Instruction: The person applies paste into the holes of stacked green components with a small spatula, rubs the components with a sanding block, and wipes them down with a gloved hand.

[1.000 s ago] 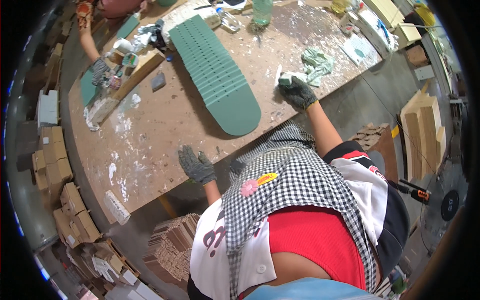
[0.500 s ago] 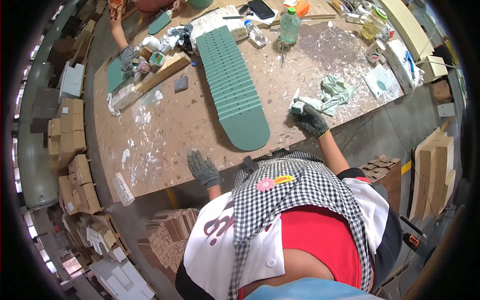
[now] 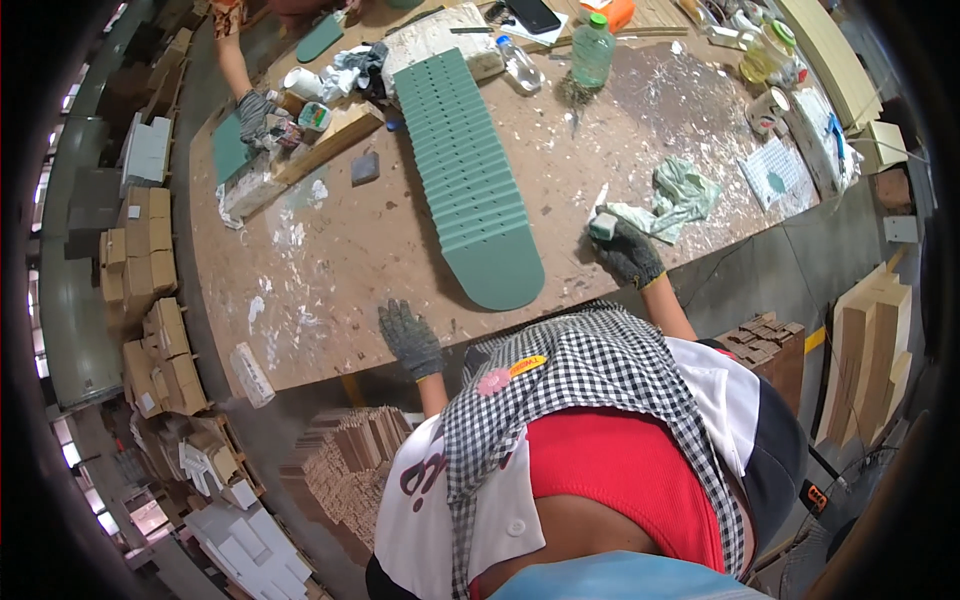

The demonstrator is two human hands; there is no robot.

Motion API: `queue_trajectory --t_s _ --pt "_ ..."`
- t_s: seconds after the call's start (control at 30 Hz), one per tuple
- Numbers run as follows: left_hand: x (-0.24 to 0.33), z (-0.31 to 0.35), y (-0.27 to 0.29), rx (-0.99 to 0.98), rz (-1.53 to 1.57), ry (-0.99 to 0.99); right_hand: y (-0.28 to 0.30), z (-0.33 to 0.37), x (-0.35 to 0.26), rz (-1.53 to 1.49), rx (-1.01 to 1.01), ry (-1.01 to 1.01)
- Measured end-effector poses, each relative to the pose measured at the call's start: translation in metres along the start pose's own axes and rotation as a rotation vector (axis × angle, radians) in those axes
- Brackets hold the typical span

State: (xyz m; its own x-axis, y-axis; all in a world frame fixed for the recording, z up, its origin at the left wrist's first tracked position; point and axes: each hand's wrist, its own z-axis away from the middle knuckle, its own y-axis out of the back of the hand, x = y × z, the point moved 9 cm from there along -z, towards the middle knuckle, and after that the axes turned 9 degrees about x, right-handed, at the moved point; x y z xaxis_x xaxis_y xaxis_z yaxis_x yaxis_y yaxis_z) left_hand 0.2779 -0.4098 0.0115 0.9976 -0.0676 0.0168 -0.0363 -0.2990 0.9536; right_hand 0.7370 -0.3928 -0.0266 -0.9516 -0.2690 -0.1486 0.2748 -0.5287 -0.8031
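My left hand, in a dark grey knit glove, lies flat with fingers stretched at the near edge of the worktable. In the middle, a long overlapping row of green boards with rounded ends and small dark holes slants away from me. The nearest board shows its broad, rounded end. To the right of the row, my gloved right hand is closed round a small green-and-white block, partly hidden by the fingers. A crumpled pale green rag lies just beyond that hand.
A co-worker's gloved hand is over another green board at far left. Bottles, including a green-capped one, a phone and cups stand toward the back. A dark grey square pad lies left of the row. Cartons stack beyond the table.
The whole view has shifted slightly. The block in my right hand is turned a little and shows a darker green face. My left hand stays flat by the table edge.
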Motion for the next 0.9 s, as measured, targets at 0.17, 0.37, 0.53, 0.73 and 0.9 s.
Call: queue_trajectory --t_s 0.17,0.37,0.53,0.73,0.9 --pt "0.002 -0.016 0.006 0.043 0.223 -0.015 0.014 -0.003 -0.004 0.057 0.112 0.011" --pt "0.004 -0.035 0.014 -0.044 0.29 -0.052 0.022 -0.004 -0.005 0.101 0.204 0.114" --pt "-0.007 -0.029 -0.001 -0.017 0.359 -0.043 0.018 -0.002 -0.012 0.152 0.184 0.164" --pt "-0.013 -0.017 -0.013 0.003 0.374 0.002 0.002 -0.001 -0.005 0.135 0.153 0.12" --pt "-0.011 -0.018 0.001 0.05 0.323 0.05 -0.008 0.003 0.001 0.18 0.145 0.087"
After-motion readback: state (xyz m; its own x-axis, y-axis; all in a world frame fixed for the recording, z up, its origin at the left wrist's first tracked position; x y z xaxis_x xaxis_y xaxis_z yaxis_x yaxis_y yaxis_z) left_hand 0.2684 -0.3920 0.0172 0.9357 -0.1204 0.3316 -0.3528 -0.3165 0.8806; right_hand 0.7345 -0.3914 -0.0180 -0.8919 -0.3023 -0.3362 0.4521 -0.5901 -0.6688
